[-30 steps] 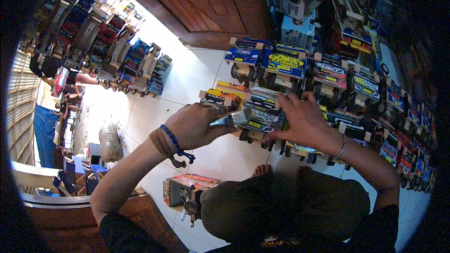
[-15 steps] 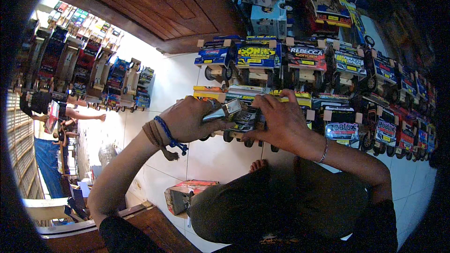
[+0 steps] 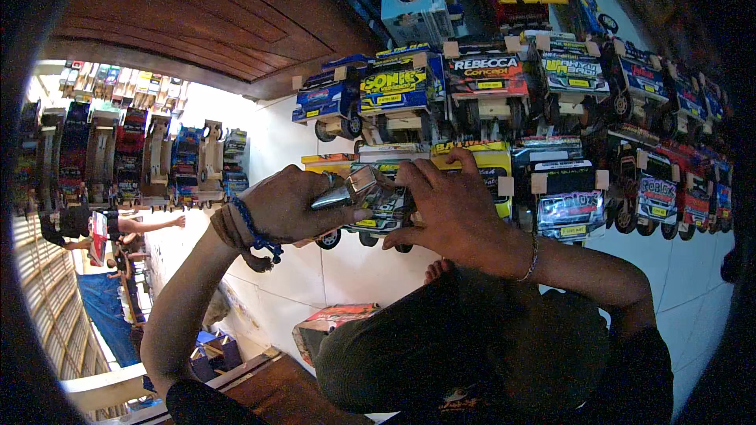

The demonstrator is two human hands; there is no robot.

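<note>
My left hand (image 3: 287,205) is closed around a shiny chrome tool (image 3: 361,181) that looks like a staple gun. Its metal head rests over, or just above, a small toy truck (image 3: 384,212) with a dark, patterned front; I cannot tell if they touch. My right hand (image 3: 468,208) grips that truck's right side, with the thumb low at the front and fingers on top. Between the hands, part of the truck is hidden. A yellow toy truck (image 3: 494,159) stands behind my right hand, and a silver-and-black one (image 3: 570,203) stands to its right.
A row of toy trucks, including a blue-and-yellow one (image 3: 394,86), stands behind. A brown wooden door (image 3: 228,24) spans the far left. A red-topped box (image 3: 335,319) sits by my leg. Further left, another person's arm (image 3: 153,224) reaches out below more toy trucks.
My view has shifted, so the trucks sit differently in the picture. Both hands keep their hold on the chrome tool and the toy truck, with little other visible change.
</note>
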